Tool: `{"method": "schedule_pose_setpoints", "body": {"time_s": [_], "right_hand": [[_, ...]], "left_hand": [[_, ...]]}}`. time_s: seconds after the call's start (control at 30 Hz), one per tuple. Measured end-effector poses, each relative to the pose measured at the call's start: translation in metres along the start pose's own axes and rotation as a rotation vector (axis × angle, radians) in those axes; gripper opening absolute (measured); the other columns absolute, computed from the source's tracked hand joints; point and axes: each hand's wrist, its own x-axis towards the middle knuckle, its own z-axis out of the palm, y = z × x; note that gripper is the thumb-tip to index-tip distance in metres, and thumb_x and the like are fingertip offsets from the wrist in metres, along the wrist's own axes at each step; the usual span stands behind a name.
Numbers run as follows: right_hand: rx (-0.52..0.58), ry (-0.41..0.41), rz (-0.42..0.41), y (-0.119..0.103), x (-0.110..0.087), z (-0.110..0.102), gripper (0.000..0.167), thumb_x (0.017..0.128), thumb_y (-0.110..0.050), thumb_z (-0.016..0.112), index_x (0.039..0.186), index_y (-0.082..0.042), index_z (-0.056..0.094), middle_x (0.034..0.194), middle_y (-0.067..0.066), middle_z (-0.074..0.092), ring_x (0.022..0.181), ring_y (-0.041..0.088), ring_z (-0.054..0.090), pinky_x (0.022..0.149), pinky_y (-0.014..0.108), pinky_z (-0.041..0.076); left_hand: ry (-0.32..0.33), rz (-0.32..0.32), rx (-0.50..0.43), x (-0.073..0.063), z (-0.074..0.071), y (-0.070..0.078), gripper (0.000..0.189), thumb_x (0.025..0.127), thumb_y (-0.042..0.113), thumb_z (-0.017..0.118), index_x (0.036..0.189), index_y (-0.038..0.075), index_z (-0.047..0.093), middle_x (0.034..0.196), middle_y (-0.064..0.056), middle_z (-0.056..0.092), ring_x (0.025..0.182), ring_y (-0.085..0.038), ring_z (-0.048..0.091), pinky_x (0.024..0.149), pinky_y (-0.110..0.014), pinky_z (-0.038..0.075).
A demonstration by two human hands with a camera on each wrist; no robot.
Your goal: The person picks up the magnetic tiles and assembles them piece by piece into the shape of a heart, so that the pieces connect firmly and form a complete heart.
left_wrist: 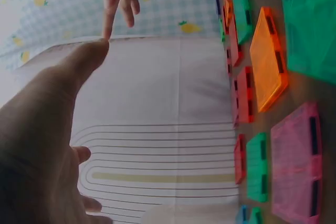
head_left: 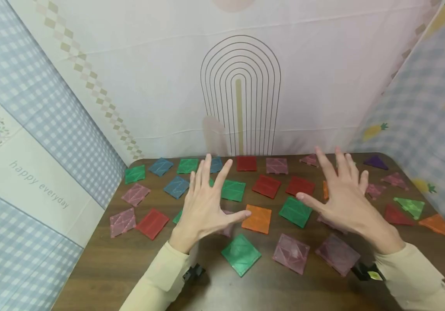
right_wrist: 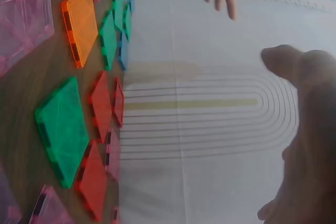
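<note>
Both hands hover over a table of flat translucent magnetic tiles, fingers spread and holding nothing. In the head view the left hand (head_left: 205,209) is left of the orange square tile (head_left: 257,219), its thumb overlapping the tile's edge from this angle. The right hand (head_left: 344,198) is to the right of a green square tile (head_left: 295,211) and hides part of a pink tile below it. Nearer the front lie a green tile (head_left: 241,255) and two pink tiles, one (head_left: 291,254) beside the other (head_left: 338,254). In the wrist views each hand appears raised above the tiles.
Blue tiles (head_left: 176,187), red tiles (head_left: 152,223) and more green tiles spread across the brown table (head_left: 102,263). Triangular tiles, including an orange one (head_left: 438,226) and a purple one (head_left: 376,162), lie at the right. A white cloth (head_left: 160,86) hangs behind the table.
</note>
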Motion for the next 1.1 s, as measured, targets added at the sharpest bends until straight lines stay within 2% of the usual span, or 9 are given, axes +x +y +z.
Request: {"method": "schedule_pose_setpoints", "body": {"time_s": [0.17,0.27,0.43,0.53,0.63,0.77,0.87,0.93,1.1], "right_hand": [[0.117,-0.005,0.036,0.011,-0.014,-0.015,0.118,0.101,-0.051,0.079,0.179,-0.038,-0.009,0.186,0.016,-0.008,0.165,0.063,-0.001,0.108,0.099,0.010],[0.180,-0.005,0.073,0.018,-0.026,-0.022,0.120,0.100,-0.046,0.082,0.176,-0.046,-0.011,0.187,0.014,-0.005,0.164,0.064,0.005,0.102,0.100,0.018],[0.268,0.015,0.107,0.032,-0.052,-0.020,0.119,0.099,-0.038,0.085,0.175,-0.052,-0.006,0.186,0.013,0.008,0.161,0.063,0.020,0.105,0.094,0.025],[0.298,0.011,0.100,0.042,-0.069,-0.011,0.119,0.099,-0.033,0.086,0.177,-0.049,-0.003,0.183,0.017,0.016,0.157,0.062,0.025,0.108,0.091,0.026],[0.293,-0.003,0.101,0.051,-0.086,0.001,0.119,0.098,-0.030,0.087,0.179,-0.043,0.001,0.177,0.023,0.022,0.147,0.057,0.035,0.100,0.085,0.037],[0.276,0.009,0.095,0.064,-0.104,0.019,0.115,0.095,-0.026,0.091,0.180,-0.033,0.015,0.162,0.020,0.041,0.135,0.024,0.044,0.102,0.040,0.048],[0.277,0.037,0.062,0.072,-0.113,0.031,0.108,0.089,-0.023,0.097,0.176,-0.025,0.033,0.149,0.010,0.052,0.127,-0.001,0.046,0.095,0.009,0.038],[0.279,0.051,0.035,0.076,-0.117,0.036,0.102,0.085,-0.021,0.100,0.169,-0.020,0.044,0.142,0.002,0.057,0.124,-0.010,0.047,0.097,0.003,0.034],[0.227,0.056,0.027,0.087,-0.125,0.043,0.086,0.079,-0.024,0.104,0.153,-0.018,0.060,0.131,-0.005,0.064,0.115,-0.010,0.052,0.093,0.003,0.036]], "left_hand": [[-0.007,0.044,-0.131,-0.011,0.002,-0.001,0.128,0.080,0.087,0.077,0.180,0.040,0.012,0.184,-0.018,0.017,0.163,-0.049,0.035,0.115,-0.074,0.048],[-0.004,0.081,-0.194,-0.018,0.005,0.001,0.126,0.079,0.082,0.082,0.179,0.036,0.021,0.180,-0.013,0.029,0.154,-0.041,0.049,0.096,-0.066,0.062],[-0.107,0.131,-0.325,-0.030,0.017,0.006,0.120,0.079,0.075,0.088,0.176,0.033,0.032,0.167,-0.004,0.047,0.138,-0.026,0.059,0.096,-0.054,0.063],[-0.204,0.147,-0.371,-0.034,0.030,0.012,0.116,0.078,0.070,0.092,0.173,0.029,0.040,0.161,-0.002,0.052,0.140,-0.023,0.056,0.106,-0.059,0.058],[-0.272,0.184,-0.372,-0.035,0.045,0.017,0.111,0.078,0.064,0.097,0.169,0.022,0.048,0.157,-0.001,0.056,0.140,-0.022,0.055,0.112,-0.056,0.056],[-0.298,0.249,-0.348,-0.033,0.058,0.024,0.108,0.076,0.060,0.100,0.164,0.016,0.054,0.149,0.000,0.061,0.138,-0.020,0.054,0.117,-0.048,0.052],[-0.305,0.278,-0.341,-0.030,0.064,0.029,0.105,0.076,0.059,0.101,0.161,0.016,0.057,0.145,0.002,0.064,0.136,-0.019,0.054,0.118,-0.046,0.051],[-0.319,0.285,-0.336,-0.028,0.067,0.033,0.102,0.077,0.058,0.100,0.161,0.018,0.058,0.146,0.003,0.064,0.141,-0.020,0.053,0.121,-0.049,0.049],[-0.357,0.312,-0.296,-0.023,0.076,0.043,0.097,0.079,0.059,0.099,0.161,0.025,0.058,0.158,0.005,0.060,0.152,-0.023,0.050,0.125,-0.058,0.044]]}}
